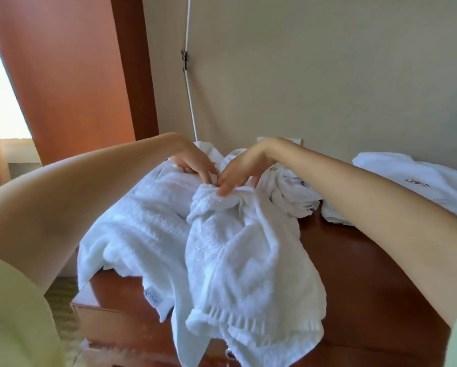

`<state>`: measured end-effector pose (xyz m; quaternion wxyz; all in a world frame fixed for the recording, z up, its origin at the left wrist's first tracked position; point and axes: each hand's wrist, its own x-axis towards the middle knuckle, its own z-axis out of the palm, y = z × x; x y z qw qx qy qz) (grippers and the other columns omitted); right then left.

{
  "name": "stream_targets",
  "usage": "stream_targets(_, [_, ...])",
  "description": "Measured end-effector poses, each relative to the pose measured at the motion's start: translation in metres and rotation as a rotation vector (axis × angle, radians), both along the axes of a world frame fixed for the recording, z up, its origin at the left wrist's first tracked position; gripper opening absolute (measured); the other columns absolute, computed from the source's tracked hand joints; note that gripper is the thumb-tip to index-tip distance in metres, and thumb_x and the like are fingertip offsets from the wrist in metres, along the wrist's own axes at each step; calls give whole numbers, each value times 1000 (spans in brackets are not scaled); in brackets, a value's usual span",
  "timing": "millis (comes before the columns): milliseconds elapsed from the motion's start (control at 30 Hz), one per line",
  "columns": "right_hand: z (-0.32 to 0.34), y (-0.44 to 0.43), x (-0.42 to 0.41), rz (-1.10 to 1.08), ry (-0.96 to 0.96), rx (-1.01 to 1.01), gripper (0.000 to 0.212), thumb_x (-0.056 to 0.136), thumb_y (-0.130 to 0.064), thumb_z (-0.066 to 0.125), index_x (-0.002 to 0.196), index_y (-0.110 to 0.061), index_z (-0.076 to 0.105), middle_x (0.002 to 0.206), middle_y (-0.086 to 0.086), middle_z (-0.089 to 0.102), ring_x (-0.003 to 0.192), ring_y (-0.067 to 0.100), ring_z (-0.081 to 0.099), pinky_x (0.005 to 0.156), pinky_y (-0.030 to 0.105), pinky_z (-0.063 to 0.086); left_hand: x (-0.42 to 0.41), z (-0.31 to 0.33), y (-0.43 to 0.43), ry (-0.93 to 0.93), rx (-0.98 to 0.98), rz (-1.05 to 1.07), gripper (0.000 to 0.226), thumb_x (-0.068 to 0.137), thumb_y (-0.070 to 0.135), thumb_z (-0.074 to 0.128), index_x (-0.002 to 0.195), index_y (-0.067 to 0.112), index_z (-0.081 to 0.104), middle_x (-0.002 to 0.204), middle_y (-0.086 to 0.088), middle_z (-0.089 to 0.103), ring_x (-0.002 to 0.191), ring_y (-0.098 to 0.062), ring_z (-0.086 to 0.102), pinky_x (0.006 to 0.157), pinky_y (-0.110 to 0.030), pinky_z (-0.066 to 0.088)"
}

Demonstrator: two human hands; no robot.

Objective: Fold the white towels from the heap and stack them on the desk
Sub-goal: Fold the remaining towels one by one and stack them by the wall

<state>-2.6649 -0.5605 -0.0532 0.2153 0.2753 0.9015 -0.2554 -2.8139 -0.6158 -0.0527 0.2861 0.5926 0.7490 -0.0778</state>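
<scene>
A heap of white towels (145, 229) lies across the left and middle of the brown wooden desk (368, 274). One crumpled white towel (248, 260) rests on top of the heap and hangs over the desk's front edge. My left hand (195, 161) and my right hand (239, 172) meet at this towel's far end. Both hands pinch its bunched upper edge with curled fingers, fingertips close together. More rumpled white cloth (288, 192) lies behind my right hand.
White towels with red and blue embroidery (418, 181) lie at the desk's back right. A white pole (189, 75) leans on the beige wall behind. An orange curtain (63, 75) and a bright window are at left. Desk drawers show below the front edge.
</scene>
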Motion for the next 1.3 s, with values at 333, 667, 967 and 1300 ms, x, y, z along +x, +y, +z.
stream_targets(333, [20, 1, 55, -122, 487, -42, 24, 91, -16, 53, 111, -19, 66, 111, 4, 71, 104, 20, 68, 88, 32, 55, 6, 8, -13, -466, 191, 68, 65, 73, 76, 48, 118, 31, 61, 117, 11, 67, 114, -11, 58, 90, -38, 44])
stream_targets(667, [78, 31, 202, -656, 1103, -84, 33, 101, -24, 37, 80, -15, 60, 66, -6, 71, 67, 5, 68, 64, 19, 52, 126, 24, 43, -822, -6, -385, 75, 74, 54, 72, 136, 19, 49, 138, -4, 55, 127, -23, 52, 108, -43, 39])
stream_targets(967, [73, 38, 343, -1125, 1081, 349, 28, 87, -51, 63, 92, -23, 65, 88, -4, 72, 83, 11, 70, 68, 26, 52, 245, 26, 106, -871, 84, -461, 56, 89, 51, 59, 129, 12, 58, 126, -5, 65, 117, -23, 61, 104, -39, 43])
stream_targets(1300, [1, 70, 443, -1145, 563, 724, 17, 82, -7, 69, 99, -10, 66, 90, 1, 62, 99, 25, 61, 77, 27, 48, 300, 2, 163, -773, 642, -318, 32, 87, 24, 70, 114, 8, 64, 99, -6, 67, 86, -21, 61, 64, -23, 51])
